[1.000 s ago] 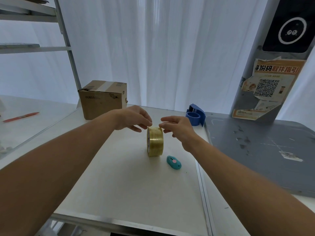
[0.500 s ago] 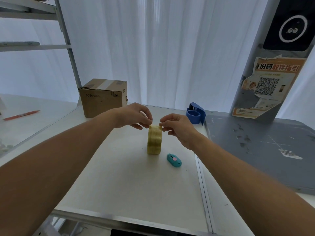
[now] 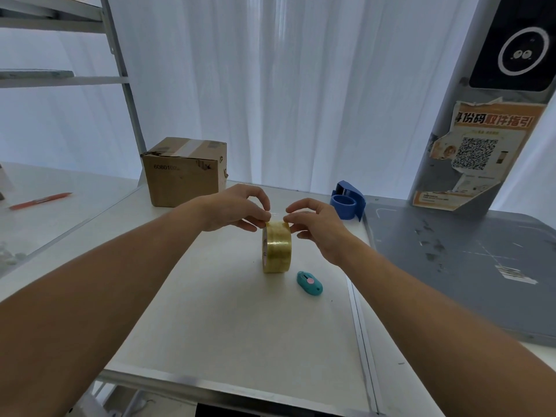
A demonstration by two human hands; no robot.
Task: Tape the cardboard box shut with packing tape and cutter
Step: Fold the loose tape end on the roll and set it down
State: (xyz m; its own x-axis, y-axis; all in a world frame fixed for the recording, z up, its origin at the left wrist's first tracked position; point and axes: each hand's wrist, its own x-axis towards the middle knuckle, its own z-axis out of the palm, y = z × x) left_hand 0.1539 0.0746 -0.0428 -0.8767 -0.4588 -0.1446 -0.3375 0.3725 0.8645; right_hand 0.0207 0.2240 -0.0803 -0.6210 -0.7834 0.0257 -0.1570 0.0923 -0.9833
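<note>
A yellowish roll of packing tape (image 3: 276, 251) stands on its edge in the middle of the white table (image 3: 228, 326). My left hand (image 3: 237, 210) pinches the top of the roll from the left. My right hand (image 3: 314, 222) pinches it from the right, fingertips at the roll's upper rim. A thin clear strip shows between the two sets of fingertips. A teal cutter (image 3: 310, 282) with a pink button lies just right of the roll. The cardboard box (image 3: 185, 171), with tape along its top seam, sits at the table's far left corner.
A blue tape dispenser (image 3: 347, 200) stands at the back right of the table. A grey worktop (image 3: 466, 266) adjoins on the right, with a pillar carrying a QR poster (image 3: 478, 155). Metal shelving (image 3: 120, 70) rises at left; a red pen (image 3: 40, 201) lies on the left surface.
Both hands stay at the top of the roll. The roll has turned slightly about its upright axis between frames, and the fingertips have shifted a little on its rim.
</note>
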